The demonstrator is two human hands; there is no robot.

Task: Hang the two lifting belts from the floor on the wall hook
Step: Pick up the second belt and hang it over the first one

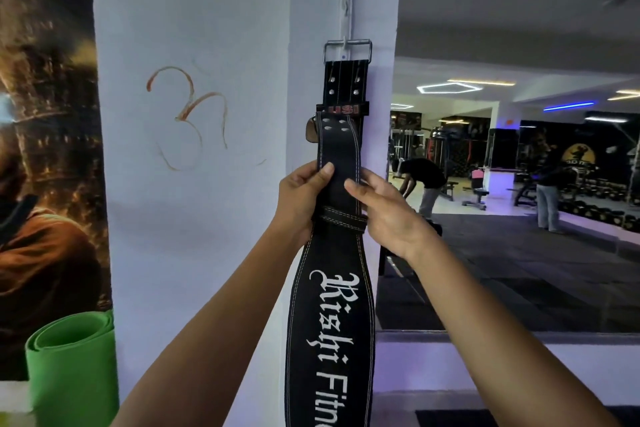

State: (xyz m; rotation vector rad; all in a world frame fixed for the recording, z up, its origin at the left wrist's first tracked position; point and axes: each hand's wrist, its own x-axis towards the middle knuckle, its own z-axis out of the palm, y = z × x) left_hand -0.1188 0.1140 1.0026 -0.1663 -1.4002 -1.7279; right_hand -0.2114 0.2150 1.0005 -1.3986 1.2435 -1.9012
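Note:
A black lifting belt (330,315) with white stitching and white lettering hangs down the white wall pillar. Its metal buckle (347,49) sits over a small wall hook (345,43). A brown piece of a second belt (312,131) shows just behind its left edge; the rest is hidden. My left hand (303,199) grips the belt's narrow strap from the left, thumb on the front. My right hand (384,208) touches the strap's right edge with its fingers spread along it.
A rolled green mat (71,364) stands at the lower left in front of a dark poster (45,149). To the right a mirror (519,184) reflects the gym, with people and benches. A reddish mark (187,114) is drawn on the wall.

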